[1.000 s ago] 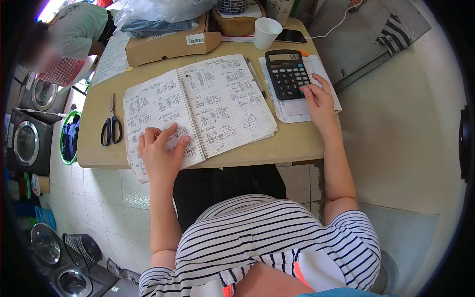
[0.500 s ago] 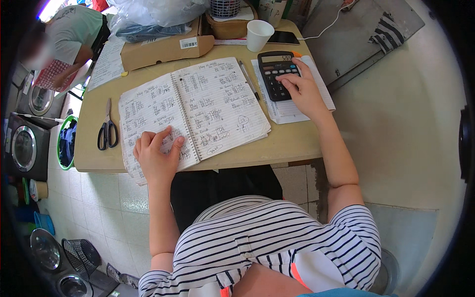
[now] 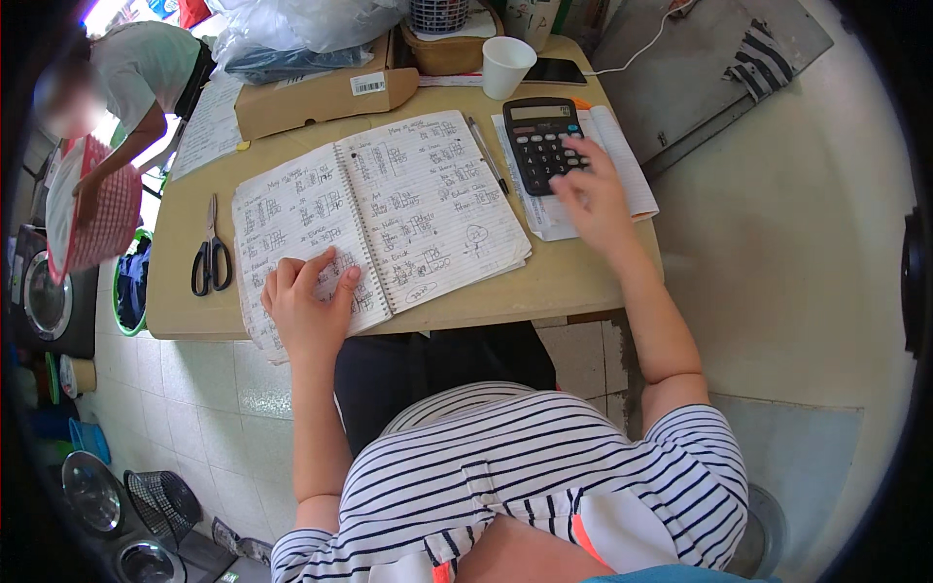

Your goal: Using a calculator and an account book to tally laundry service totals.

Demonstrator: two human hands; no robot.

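My left hand [image 3: 309, 301] rests open on the left page of a spiral notebook [image 3: 437, 219] filled with handwriting, thumb and fingers apart. My right hand [image 3: 603, 209] is open at the lower right of a black calculator [image 3: 544, 131], index finger raised over the keys and holding nothing. The calculator lies on stacked lined papers [image 3: 632, 165]. A pen [image 3: 486, 151] lies between notebook and papers. Scissors [image 3: 212, 248] lie left of the notebook on the tan table [image 3: 505, 316].
At the back are a cardboard box [image 3: 321, 102], plastic bag [image 3: 292, 29], white cup [image 3: 507, 68] and phone [image 3: 554, 71]. At left, a person [image 3: 146, 68] holds a pink basket [image 3: 112, 219] near washers [image 3: 49, 301] and a green basket [image 3: 131, 311].
My right hand moved up onto the calculator, then slightly back down. My left hand stays on the notebook. The other person's pink basket has moved lower and nearer.
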